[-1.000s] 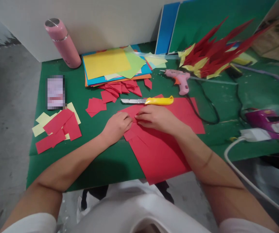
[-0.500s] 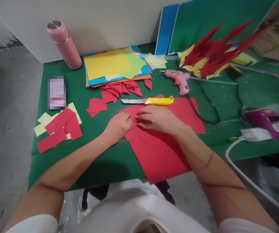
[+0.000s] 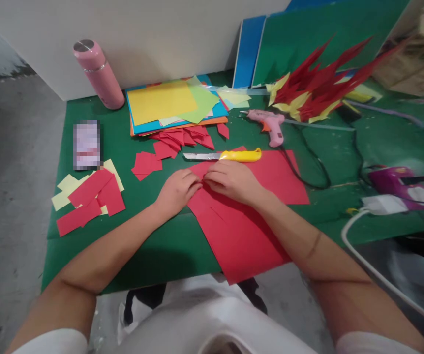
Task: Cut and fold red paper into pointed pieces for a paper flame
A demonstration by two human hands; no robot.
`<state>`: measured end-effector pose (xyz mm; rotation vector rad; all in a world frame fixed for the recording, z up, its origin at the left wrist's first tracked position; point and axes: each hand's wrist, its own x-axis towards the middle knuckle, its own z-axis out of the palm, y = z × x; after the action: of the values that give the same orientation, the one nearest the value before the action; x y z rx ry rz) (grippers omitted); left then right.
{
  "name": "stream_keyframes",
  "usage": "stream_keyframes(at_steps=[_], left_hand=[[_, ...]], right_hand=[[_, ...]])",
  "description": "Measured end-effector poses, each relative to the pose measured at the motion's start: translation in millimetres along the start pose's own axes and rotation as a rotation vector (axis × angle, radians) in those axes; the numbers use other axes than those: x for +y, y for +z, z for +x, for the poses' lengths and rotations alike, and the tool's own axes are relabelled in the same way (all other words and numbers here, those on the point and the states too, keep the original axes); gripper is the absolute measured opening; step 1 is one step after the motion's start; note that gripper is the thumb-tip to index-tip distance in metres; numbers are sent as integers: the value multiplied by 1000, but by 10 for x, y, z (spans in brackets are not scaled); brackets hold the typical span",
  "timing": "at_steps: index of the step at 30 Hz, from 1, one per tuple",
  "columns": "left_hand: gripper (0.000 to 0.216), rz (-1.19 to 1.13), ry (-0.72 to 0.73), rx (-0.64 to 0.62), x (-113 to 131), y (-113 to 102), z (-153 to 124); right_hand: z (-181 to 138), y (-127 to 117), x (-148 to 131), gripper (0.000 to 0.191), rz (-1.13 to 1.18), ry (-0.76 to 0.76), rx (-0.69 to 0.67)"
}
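Observation:
My left hand (image 3: 178, 192) and my right hand (image 3: 233, 181) meet at the upper left part of a large red paper sheet (image 3: 243, 241). Their fingertips are closed together on a small piece of red paper, mostly hidden by the fingers and hard to tell from the red beneath. Just beyond my right hand lies a yellow utility knife (image 3: 241, 156), its blade out and pointing left. Small folded red paper pieces (image 3: 168, 149) are heaped past my left hand, with a few more (image 3: 146, 164) closer to it.
A pink glue gun (image 3: 269, 127) with a black cord lies behind the sheet. Coloured paper (image 3: 162, 104) is stacked at the back beside a pink bottle (image 3: 103, 78). Left are a phone (image 3: 87, 145) and cut strips (image 3: 86, 194); right, a red-yellow paper flame shape (image 3: 311, 88) and a purple power strip (image 3: 392, 179).
My fingertips have drawn closer together over the small red piece, and my left hand has turned slightly. The whole view has shifted a little; the objects lie as before.

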<state>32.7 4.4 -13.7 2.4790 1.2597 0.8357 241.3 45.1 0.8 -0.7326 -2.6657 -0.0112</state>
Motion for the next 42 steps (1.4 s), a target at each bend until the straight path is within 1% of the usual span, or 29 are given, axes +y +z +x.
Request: stream_keyframes(at_steps=[3, 7, 8, 10, 13, 15, 17, 21, 23, 25, 27, 29, 31, 32, 34, 36, 37, 39, 40, 42], left_hand=[[11, -128, -97, 79, 2, -24, 5], [8, -242, -154, 117, 23, -51, 12], [8, -270, -177, 119, 26, -58, 13], [7, -334, -237, 126, 29, -76, 16], [7, -460, -327, 132, 42, -104, 23], [9, -556, -380, 128, 62, -115, 27], [12, -657, -438, 125, 88, -118, 30], [22, -834, -559, 119, 128, -120, 32], [26, -894, -600, 104, 133, -130, 36], [30, -936, -628, 84, 128, -144, 38], [33, -961, -654, 69, 119, -154, 35], [36, -962, -663, 67, 113, -152, 27], [36, -936, -643, 75, 115, -137, 17], [35, -916, -622, 80, 119, -127, 11], [32, -870, -564, 85, 130, -106, 3], [29, -822, -504, 76, 136, -90, -4], [28, -800, -479, 66, 136, -85, -6], [25, -763, -444, 44, 131, -78, -9], [23, -751, -432, 39, 126, -76, -11], [20, -734, -412, 47, 117, -75, -17]], right_hand=[[23, 5, -17, 28, 79, 38, 78], [42, -50, -46, 28, 298, 132, 69], [42, -72, -54, 24, 371, 181, 72], [37, -121, -65, 15, 529, 324, 107], [24, -178, -60, 12, 755, 552, 176], [18, -196, -37, 12, 876, 634, 193], [16, -204, -11, 20, 970, 668, 176], [20, -213, 16, 37, 1084, 674, 113], [18, -213, 24, 41, 1137, 686, 108], [9, -211, 42, 44, 1188, 711, 142], [-3, -212, 69, 47, 1210, 737, 210], [-11, -220, 84, 48, 1176, 741, 281], [-6, -231, 67, 46, 1112, 688, 311], [2, -237, 43, 46, 1093, 642, 282], [26, -248, -28, 45, 1075, 568, 173], [49, -266, -104, 29, 1043, 562, 70], [58, -280, -130, 21, 1033, 570, 55], [64, -321, -134, 14, 1012, 582, 46], [61, -346, -102, 13, 993, 584, 71], [48, -395, 36, 11, 931, 640, 106]])
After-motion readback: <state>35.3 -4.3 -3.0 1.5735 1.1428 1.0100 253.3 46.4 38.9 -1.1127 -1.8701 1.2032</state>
